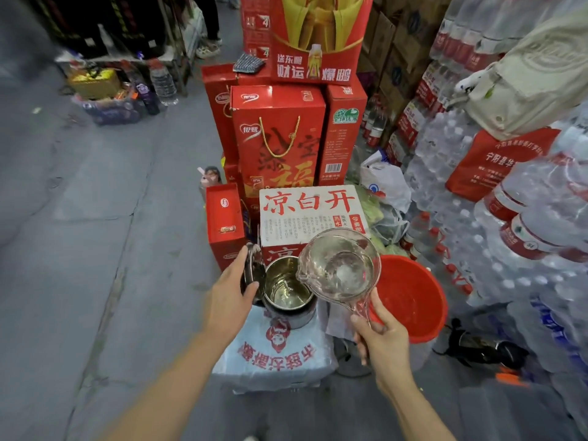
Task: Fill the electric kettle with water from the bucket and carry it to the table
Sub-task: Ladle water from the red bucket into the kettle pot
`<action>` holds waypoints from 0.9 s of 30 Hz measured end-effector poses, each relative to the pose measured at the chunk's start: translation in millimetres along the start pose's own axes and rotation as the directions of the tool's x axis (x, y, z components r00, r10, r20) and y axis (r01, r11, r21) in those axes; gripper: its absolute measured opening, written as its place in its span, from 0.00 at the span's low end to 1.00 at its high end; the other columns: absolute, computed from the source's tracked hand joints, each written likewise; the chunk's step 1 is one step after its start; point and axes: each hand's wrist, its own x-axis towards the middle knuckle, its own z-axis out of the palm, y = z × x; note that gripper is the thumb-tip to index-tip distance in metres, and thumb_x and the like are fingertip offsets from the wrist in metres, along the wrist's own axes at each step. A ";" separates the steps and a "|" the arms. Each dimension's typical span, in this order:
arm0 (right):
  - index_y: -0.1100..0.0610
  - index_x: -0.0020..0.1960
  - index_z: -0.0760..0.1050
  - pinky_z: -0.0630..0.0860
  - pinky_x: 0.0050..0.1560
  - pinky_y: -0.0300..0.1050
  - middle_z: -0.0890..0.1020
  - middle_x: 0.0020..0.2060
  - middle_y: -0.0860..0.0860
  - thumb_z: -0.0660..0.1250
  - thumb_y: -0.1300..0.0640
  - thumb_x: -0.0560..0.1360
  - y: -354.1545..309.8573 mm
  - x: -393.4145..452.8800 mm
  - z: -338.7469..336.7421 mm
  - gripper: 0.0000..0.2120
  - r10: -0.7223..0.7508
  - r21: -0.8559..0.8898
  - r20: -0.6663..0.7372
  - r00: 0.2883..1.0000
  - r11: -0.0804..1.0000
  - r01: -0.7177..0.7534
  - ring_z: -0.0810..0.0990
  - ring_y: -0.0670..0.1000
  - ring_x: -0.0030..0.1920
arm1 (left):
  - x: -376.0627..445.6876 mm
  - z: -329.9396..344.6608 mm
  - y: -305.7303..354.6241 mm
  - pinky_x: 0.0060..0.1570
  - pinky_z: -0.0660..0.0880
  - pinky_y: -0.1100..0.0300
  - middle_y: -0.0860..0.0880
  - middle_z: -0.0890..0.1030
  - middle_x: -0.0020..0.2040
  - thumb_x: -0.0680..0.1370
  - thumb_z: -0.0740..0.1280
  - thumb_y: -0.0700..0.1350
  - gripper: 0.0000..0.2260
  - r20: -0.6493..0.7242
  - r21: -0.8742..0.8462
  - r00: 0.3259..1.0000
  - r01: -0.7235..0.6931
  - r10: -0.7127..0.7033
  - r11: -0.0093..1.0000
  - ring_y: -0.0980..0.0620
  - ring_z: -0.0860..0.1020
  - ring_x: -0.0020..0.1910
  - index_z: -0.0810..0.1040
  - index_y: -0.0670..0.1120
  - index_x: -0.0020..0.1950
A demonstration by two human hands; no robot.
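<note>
A steel electric kettle (288,291) stands open on a plastic-wrapped pack of bottles (273,358), with some water inside. My left hand (230,297) holds the kettle's raised lid (253,265) at its left side. My right hand (380,340) grips the handle of a clear plastic ladle (340,265), which holds water and is tilted with its spout over the kettle's rim. A red bucket (413,297) stands on the floor just right of the kettle, partly hidden behind the ladle and my right hand.
Red gift boxes (276,135) and a white carton (311,214) are stacked right behind the kettle. Shrink-wrapped water bottles (509,249) fill the right side. A dark object (486,346) lies on the floor by the bucket. Grey concrete floor (95,233) extends to the left.
</note>
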 end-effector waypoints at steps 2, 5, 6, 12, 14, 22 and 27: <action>0.31 0.69 0.64 0.65 0.21 0.40 0.72 0.26 0.59 0.70 0.66 0.76 1.7 2.5 8.4 0.36 -0.040 -0.057 -0.022 0.999 0.998 0.039 0.64 0.48 0.21 | 0.5 -1.2 -3.9 0.53 0.77 0.48 0.48 0.71 0.73 0.76 0.70 0.45 0.35 0.005 -0.005 1.000 -0.017 0.017 1.000 0.44 0.78 0.62 0.55 0.56 0.78; 0.21 0.63 0.64 0.66 0.27 0.44 0.71 0.24 0.54 0.71 0.61 0.75 6.7 7.0 15.9 0.36 -0.087 -0.183 -0.091 0.992 0.981 0.069 0.64 0.51 0.25 | 0.8 -1.3 -9.6 0.51 0.79 0.49 0.52 0.60 0.79 0.77 0.69 0.47 0.35 0.011 0.047 0.999 -0.032 0.031 0.998 0.46 0.77 0.63 0.54 0.56 0.79; 0.19 0.63 0.63 0.66 0.28 0.46 0.70 0.24 0.52 0.72 0.60 0.75 8.1 8.7 17.4 0.37 -0.108 -0.230 -0.108 0.988 0.970 0.080 0.64 0.51 0.26 | 0.6 -0.9 -11.4 0.49 0.79 0.50 0.54 0.56 0.79 0.78 0.69 0.48 0.35 0.015 0.065 0.999 -0.049 0.048 0.997 0.47 0.77 0.63 0.53 0.55 0.79; 0.22 0.69 0.58 0.75 0.28 0.50 0.69 0.25 0.48 0.71 0.54 0.75 8.1 14.9 23.1 0.36 -0.224 -0.459 -0.126 0.966 0.877 0.144 0.64 0.49 0.27 | 3.1 -0.7 -15.8 0.50 0.79 0.52 0.54 0.54 0.79 0.78 0.68 0.50 0.35 0.029 0.121 0.994 -0.111 0.108 0.986 0.49 0.73 0.67 0.53 0.51 0.79; 0.30 0.73 0.61 0.76 0.31 0.50 0.70 0.24 0.46 0.71 0.53 0.75 6.2 14.4 26.6 0.34 -0.245 -0.556 -0.130 0.961 0.820 0.134 0.66 0.47 0.26 | 3.2 -0.7 -16.8 0.49 0.80 0.51 0.54 0.54 0.80 0.78 0.68 0.50 0.35 0.033 0.116 0.994 -0.107 0.103 0.988 0.49 0.73 0.67 0.52 0.52 0.79; 0.38 0.75 0.63 0.70 0.25 0.45 0.74 0.23 0.49 0.72 0.53 0.75 0.2 1.8 44.1 0.33 -0.386 -0.834 -0.022 0.922 0.515 0.196 0.75 0.53 0.24 | 2.8 -1.6 -20.6 0.50 0.80 0.51 0.53 0.55 0.80 0.78 0.68 0.51 0.36 0.044 0.127 0.992 -0.125 0.120 0.984 0.48 0.74 0.66 0.51 0.52 0.80; 0.48 0.72 0.72 0.62 0.19 0.40 0.74 0.22 0.51 0.69 0.58 0.72 -2.7 2.7 51.3 0.29 -0.492 -0.890 0.186 0.850 0.282 0.358 0.68 0.51 0.18 | 2.1 -1.1 -23.0 0.50 0.80 0.50 0.52 0.57 0.79 0.77 0.69 0.50 0.37 0.039 0.136 0.991 -0.131 0.127 0.982 0.47 0.75 0.66 0.52 0.52 0.79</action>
